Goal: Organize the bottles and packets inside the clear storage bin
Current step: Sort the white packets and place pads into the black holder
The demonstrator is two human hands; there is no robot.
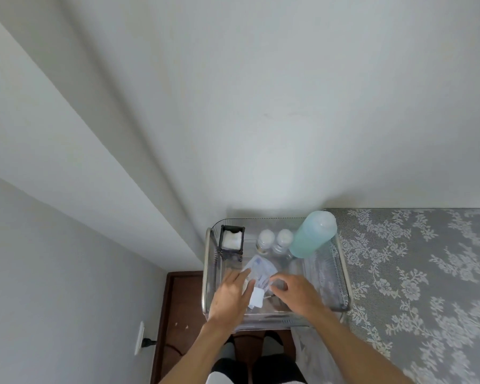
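Note:
A clear storage bin point(344, 261) with metal handles stands against the wall. Inside at the back are a tall bottle of blue-green liquid point(312, 236), two small clear bottles with white caps point(275, 241) and a black holder with white pads point(231, 241). Pale blue packets point(261, 266) lie in the middle of the bin. My left hand point(230, 293) rests on the packets, fingers spread, with a white packet point(257, 297) at its thumb. My right hand point(295, 291) is inside the bin, fingers curled around something small that I cannot make out.
A grey lace-patterned cloth point(427, 286) covers the surface to the right of the bin. A white wall rises behind. Dark wooden floor point(178, 314) and a wall socket with a black plug point(143, 339) lie at lower left. My legs show below.

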